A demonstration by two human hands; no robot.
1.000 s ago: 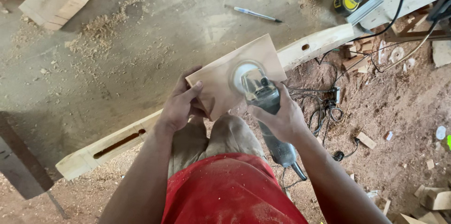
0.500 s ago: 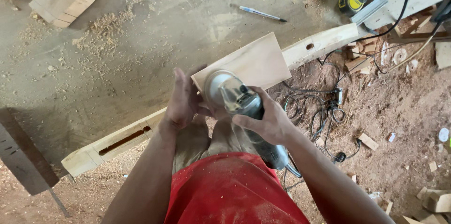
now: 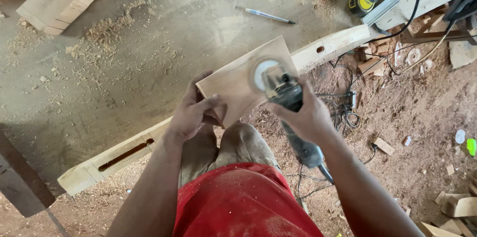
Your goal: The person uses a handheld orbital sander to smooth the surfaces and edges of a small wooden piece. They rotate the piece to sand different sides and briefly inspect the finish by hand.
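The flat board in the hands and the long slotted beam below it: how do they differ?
The flat board is short, broad and thin, and the left hand holds it in the air. The slotted beam is long and narrow and lies on the ground. The beam has a slot and a hole cut through it; the board's face is plain, with the sander in the right hand on it. Both are pale bare wood.

Open floor lies beyond the long slotted beam; cables and wood scraps crowd the right side
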